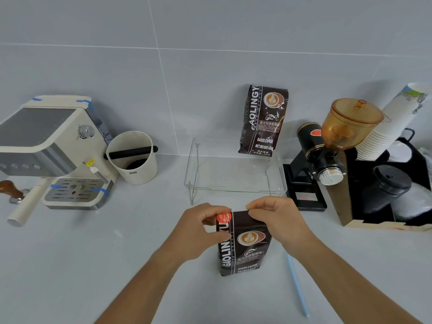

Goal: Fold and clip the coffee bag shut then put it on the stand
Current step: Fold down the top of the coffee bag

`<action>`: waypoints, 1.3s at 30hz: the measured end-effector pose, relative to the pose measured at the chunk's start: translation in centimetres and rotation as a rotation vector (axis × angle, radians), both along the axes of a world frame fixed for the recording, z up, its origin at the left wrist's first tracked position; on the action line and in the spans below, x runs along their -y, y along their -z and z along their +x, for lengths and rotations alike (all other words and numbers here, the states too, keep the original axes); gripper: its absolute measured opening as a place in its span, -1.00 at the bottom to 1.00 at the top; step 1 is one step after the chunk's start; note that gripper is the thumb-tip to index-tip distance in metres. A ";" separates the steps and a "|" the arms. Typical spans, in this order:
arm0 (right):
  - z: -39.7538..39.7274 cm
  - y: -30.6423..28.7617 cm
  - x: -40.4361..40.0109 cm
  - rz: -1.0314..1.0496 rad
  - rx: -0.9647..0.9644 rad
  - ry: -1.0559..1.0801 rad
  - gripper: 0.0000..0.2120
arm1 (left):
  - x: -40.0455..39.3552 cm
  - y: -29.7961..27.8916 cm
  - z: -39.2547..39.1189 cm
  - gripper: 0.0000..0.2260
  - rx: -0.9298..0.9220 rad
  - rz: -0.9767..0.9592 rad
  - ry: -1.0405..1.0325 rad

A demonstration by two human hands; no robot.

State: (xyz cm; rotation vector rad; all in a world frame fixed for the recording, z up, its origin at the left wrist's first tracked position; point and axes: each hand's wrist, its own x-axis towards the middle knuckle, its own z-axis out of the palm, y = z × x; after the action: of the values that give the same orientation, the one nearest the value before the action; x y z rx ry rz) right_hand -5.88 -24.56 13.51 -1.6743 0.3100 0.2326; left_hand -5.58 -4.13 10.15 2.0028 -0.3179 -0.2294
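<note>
Nearest the camera, two bare forearms reach in from the bottom edge to a dark coffee bag (243, 246) that stands upright on the pale grey table (70, 265), and this bag serves as the landmark for everything else. Beyond the bag and well to its left sits the largest thing, a cream espresso machine (53, 150) with blue tape on its corners and a wooden-handled tamper beside its base. Beyond the bag and far to its right is a black and wood organiser (383, 195) holding a leaning stack of paper cups (388, 127) and a stack of black lids. Just beyond the bag stands the clear acrylic stand (236, 176), and a second coffee bag (263, 120) of the same design rests on its back right part, leaning against the tiled wall. Between the stand and the organiser, beyond the bag and to its right, is a black grinder (318, 164) with an amber hopper. Beyond the bag to the left, beside the machine, is a white knock box (133, 160) with a black bar across it. The left hand (201, 228) grips the bag's upper left corner, fingers closed on it next to a round orange label. The right hand (278, 216) pinches the bag's top edge at the right, fingers narrowed on the material. Right of the bag, nearer the camera, a thin light blue stick (298, 286) lies on the table; whether it is the clip I cannot tell.
</note>
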 end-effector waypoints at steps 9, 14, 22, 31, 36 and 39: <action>-0.2 0.2 1.7 -0.172 -0.020 -0.387 -0.87 | -0.3 0.3 -0.1 -0.85 0.097 0.208 0.046; -1.0 1.6 2.4 -0.419 0.290 -0.486 -0.90 | 0.2 -0.4 -0.1 -0.82 0.109 0.259 0.123; -1.0 1.8 3.0 -0.487 0.366 -0.447 -0.90 | 1.6 -1.3 0.5 -0.90 0.133 0.242 0.162; -0.1 0.1 5.2 -0.610 0.476 -0.730 -0.84 | 0.6 -1.4 0.9 -0.89 0.139 0.275 0.232; -0.2 0.8 5.5 -0.553 0.478 -0.567 -0.92 | 0.4 -1.0 0.9 -0.95 0.146 0.266 0.134; -0.3 1.0 5.5 -0.550 0.463 -0.560 -0.92 | -0.1 -0.7 0.7 -0.98 0.095 0.240 0.079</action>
State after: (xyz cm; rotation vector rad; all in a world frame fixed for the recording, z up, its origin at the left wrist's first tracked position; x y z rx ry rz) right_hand -6.17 -30.05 12.52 -2.2730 -0.4964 0.1714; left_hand -4.91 -4.07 10.83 2.2450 -0.4484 -0.2313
